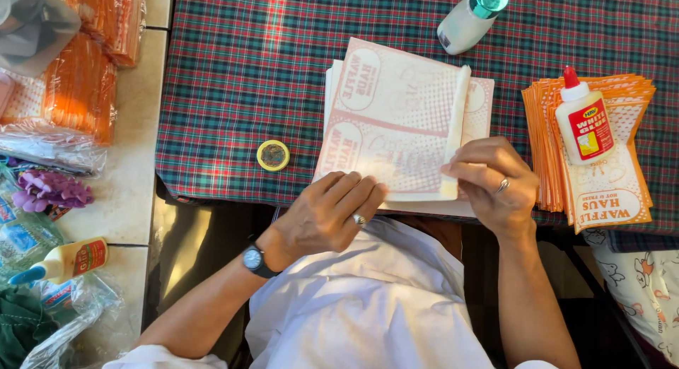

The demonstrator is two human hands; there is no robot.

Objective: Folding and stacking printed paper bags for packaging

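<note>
A printed pink-and-white paper sheet [396,107] lies on top of a small stack on the plaid tablecloth [233,79]. Its right edge is folded over into a narrow white flap [456,121]. My right hand [495,182] pinches the lower end of that flap between thumb and fingers. My left hand [332,210], wearing a ring and a wristwatch, rests flat with its fingertips on the sheet's lower left edge.
A white glue bottle with a red cap [583,121] lies on a pile of orange-printed paper bags [608,178] at the right. A small round yellow tin [273,155], a teal-capped bottle [472,17], orange wrapped packs [78,86] and another glue bottle [67,261] sit around.
</note>
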